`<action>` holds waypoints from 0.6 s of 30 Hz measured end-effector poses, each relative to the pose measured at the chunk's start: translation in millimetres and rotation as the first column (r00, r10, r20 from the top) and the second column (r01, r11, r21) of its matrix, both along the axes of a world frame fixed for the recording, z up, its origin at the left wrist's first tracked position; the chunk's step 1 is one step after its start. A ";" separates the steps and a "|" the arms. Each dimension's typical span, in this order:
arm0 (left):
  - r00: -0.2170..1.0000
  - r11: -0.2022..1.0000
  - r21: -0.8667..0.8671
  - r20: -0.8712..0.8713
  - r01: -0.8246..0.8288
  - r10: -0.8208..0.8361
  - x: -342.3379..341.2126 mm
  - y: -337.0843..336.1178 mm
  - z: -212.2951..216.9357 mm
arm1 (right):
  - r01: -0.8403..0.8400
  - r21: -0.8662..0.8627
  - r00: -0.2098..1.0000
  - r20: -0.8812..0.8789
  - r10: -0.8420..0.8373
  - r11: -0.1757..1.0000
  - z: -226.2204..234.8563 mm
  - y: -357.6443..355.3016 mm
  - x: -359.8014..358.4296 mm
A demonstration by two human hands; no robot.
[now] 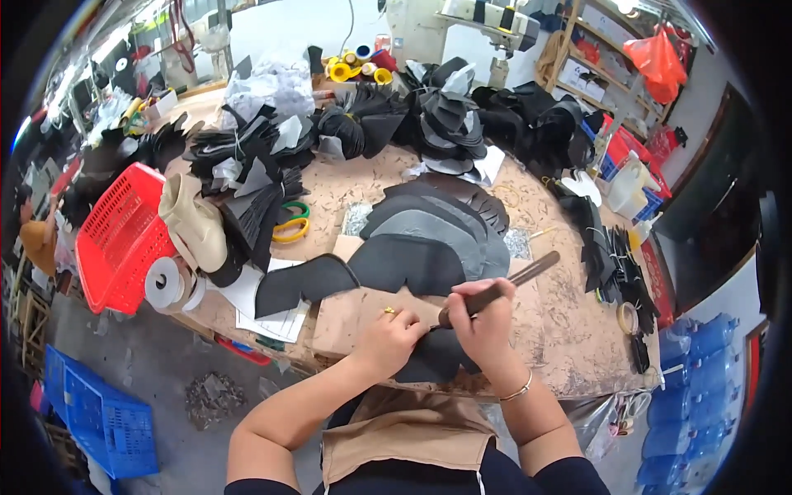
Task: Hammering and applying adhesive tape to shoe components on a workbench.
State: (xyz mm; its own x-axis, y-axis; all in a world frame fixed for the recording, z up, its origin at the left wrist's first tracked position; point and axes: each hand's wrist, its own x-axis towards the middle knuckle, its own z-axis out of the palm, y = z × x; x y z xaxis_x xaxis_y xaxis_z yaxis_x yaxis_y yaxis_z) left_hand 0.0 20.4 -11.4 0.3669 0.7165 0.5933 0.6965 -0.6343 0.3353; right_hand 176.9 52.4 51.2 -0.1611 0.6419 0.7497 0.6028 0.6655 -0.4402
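Gripping a knife (495, 290), right hand (483, 318) fisted; left hand (388, 334) presses black piece (433, 356), fingers curled.

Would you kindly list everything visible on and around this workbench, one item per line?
Flat black cut sheet pieces: several, black and grey, overlapped at bench centre
Black piece under the hands: one, near bench edge
Brown cardboard sheet: one, beneath the work
Stacks of black cut parts: many, far side of the bench
Red plastic basket: one, left bench edge
Tape roll: one, white, beside the basket
Scissors with green and yellow handles: one pair, left of centre
Blue plastic crate: one, on the floor at left
Wooden workbench: one, brown
Long brown-handled tool: one, in the right hand
Left hand: pressing the piece
Right hand: gripping the tool
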 end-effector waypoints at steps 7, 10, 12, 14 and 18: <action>0.995 0.995 0.016 0.031 -0.095 0.094 0.6 -5.4 17.0 | 0.001 -0.045 0.996 0.090 0.003 0.999 -20.7 6.7 -2.1; 0.999 0.999 0.021 0.021 -0.047 0.047 -3.6 -11.1 7.2 | -0.003 -0.038 0.997 0.077 0.006 0.999 -17.6 4.7 -5.6; 0.998 0.999 0.024 -0.045 -0.046 0.047 -3.0 -13.2 3.2 | -0.011 -0.024 0.997 0.077 0.013 1.000 -14.3 5.3 -5.8; 0.992 0.998 0.023 -0.111 -0.051 0.054 -2.5 -13.3 3.2 | -0.042 -0.051 0.997 0.067 0.046 0.998 -7.1 5.0 -4.2; 0.975 0.994 0.088 -0.205 -0.064 0.081 1.2 -16.4 6.9 | 0.011 0.029 0.995 0.094 -0.014 1.000 -18.4 0.6 -12.6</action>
